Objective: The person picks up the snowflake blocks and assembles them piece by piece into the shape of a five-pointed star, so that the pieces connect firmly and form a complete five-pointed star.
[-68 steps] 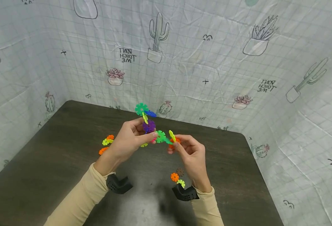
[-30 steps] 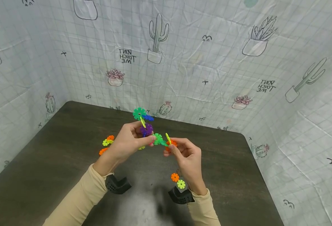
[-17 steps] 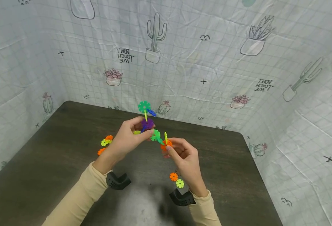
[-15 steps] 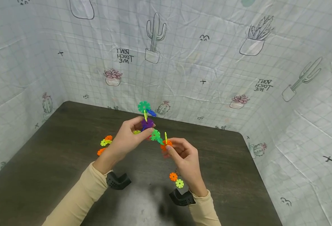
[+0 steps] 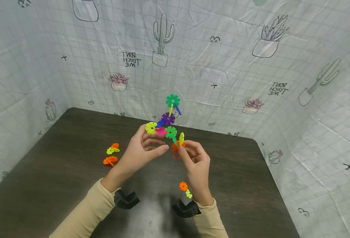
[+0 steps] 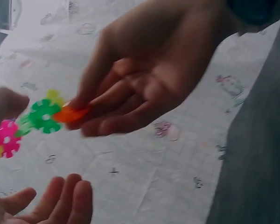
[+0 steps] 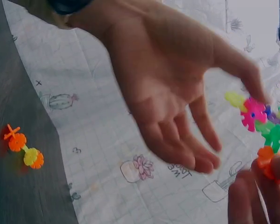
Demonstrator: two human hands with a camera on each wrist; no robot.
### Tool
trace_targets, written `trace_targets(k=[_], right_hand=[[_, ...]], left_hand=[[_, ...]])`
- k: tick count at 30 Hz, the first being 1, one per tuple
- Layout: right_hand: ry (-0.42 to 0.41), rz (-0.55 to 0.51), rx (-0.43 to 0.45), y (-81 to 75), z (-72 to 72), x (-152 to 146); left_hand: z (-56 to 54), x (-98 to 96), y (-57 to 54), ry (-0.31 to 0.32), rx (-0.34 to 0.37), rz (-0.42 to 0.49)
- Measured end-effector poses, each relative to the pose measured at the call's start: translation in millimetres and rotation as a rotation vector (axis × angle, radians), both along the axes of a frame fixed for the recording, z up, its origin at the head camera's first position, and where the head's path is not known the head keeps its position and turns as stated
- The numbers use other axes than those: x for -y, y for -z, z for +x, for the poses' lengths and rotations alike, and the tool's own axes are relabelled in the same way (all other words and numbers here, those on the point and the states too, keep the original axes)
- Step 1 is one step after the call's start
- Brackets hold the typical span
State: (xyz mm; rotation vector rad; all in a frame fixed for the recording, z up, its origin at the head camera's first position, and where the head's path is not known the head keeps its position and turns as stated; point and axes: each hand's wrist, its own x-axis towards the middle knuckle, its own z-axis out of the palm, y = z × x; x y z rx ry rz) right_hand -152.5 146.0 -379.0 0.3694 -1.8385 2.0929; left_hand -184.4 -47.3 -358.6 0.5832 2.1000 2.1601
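My right hand (image 5: 197,165) pinches an orange notched disc (image 5: 178,145) at the near end of a chain of interlocking plastic snowflake discs. Beside that grip a yellow disc (image 5: 182,138) stands on edge. From there the chain climbs through a green disc (image 5: 171,132), a pink disc (image 5: 160,131) and a purple disc (image 5: 168,118) to a teal disc (image 5: 173,100). A yellow disc (image 5: 151,128) juts out left. Just under the pink one is my left hand (image 5: 139,153), its fingers spread and loosely bent; in the right wrist view this left hand (image 7: 163,88) holds nothing.
Linked orange and yellow discs (image 5: 110,150) lie on the dark table (image 5: 73,185) at left, with joined orange discs (image 5: 110,160) nearer. Close to the right wrist are a loose orange disc (image 5: 183,186) and a yellow disc (image 5: 188,193). Patterned cloth (image 5: 192,72) encloses the table's back and sides.
The left hand has let go of the chain's middle. The chain has swung up and to the right, held only by the right hand, which still pinches the orange disc.
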Motion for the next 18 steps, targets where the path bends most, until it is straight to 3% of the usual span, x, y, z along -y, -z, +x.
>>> trace_targets(k=[4, 10, 18], right_hand=[[0.045, 0.034, 0.025, 1.3, 0.5, 6.5], [0.089, 0.074, 0.057, 3.7, 1.4, 10.6], [0.205, 0.270, -0.103, 4.7, 0.4, 10.1]], left_hand=[[2.3, -3.8, 7.2, -0.042, -0.025, -0.021], [2.8, -3.8, 2.7, -0.045, -0.082, -0.061], [1.6, -4.4, 1.3, -0.010, -0.059, -0.039]])
